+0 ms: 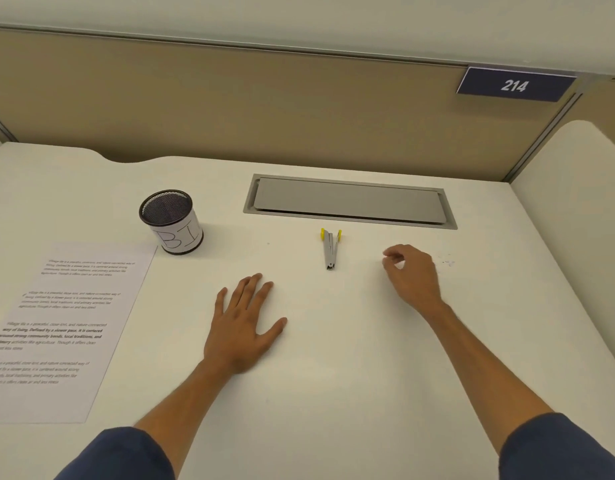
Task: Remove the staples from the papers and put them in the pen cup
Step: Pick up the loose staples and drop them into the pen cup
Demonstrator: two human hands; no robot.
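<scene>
Left hand (245,327) flat, pen cup (171,221) upright

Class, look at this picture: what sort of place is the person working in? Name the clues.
Probably an office cubicle or study carrel: a white desk with a built-in cable hatch, tan partition panels around it, and a numbered sign, 214.

Papers (67,327) flat — pen cup (171,221) upright

Hands on the desk

Left hand (245,323) lies flat; staple remover (330,249) sits between it and the curled right hand (411,275).
</scene>
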